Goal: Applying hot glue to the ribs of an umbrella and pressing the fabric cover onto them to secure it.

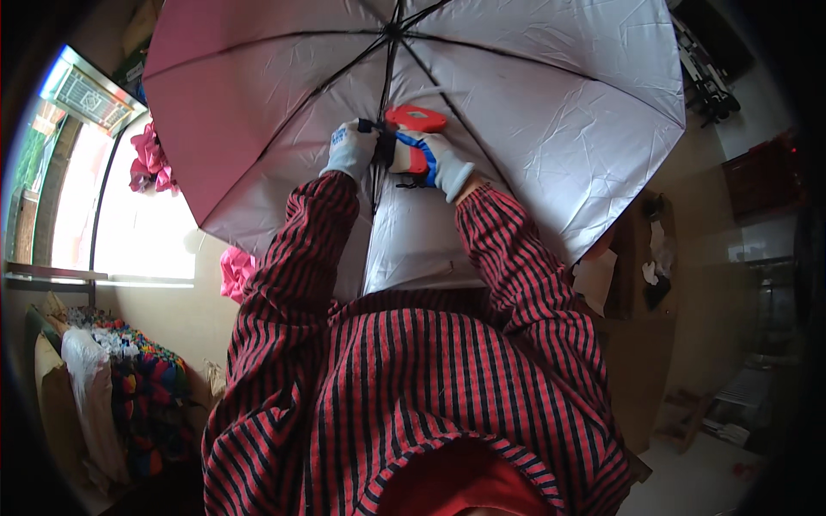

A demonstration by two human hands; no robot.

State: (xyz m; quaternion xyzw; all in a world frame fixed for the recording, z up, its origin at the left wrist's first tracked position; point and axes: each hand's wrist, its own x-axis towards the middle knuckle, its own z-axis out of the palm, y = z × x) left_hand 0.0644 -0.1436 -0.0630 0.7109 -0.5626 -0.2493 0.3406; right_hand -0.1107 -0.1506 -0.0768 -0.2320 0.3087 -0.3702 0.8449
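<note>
An open umbrella (533, 103) with a pale silvery inside and a pink rim fills the upper half of the view, its black ribs spreading from the hub at the top. My left hand (351, 148), in a pale glove, grips the black shaft (379, 185) near its lower end. My right hand (434, 159), gloved in white with a blue stripe, holds the red handle (416, 119) right beside it. Both forearms wear red and black striped sleeves.
A bright window (138, 232) lies to the left with pink cloth (151, 163) beside it. A heap of colourful items (142, 387) sits at the lower left. Brown cardboard boxes (641, 258) and a dark shelf (766, 181) stand to the right.
</note>
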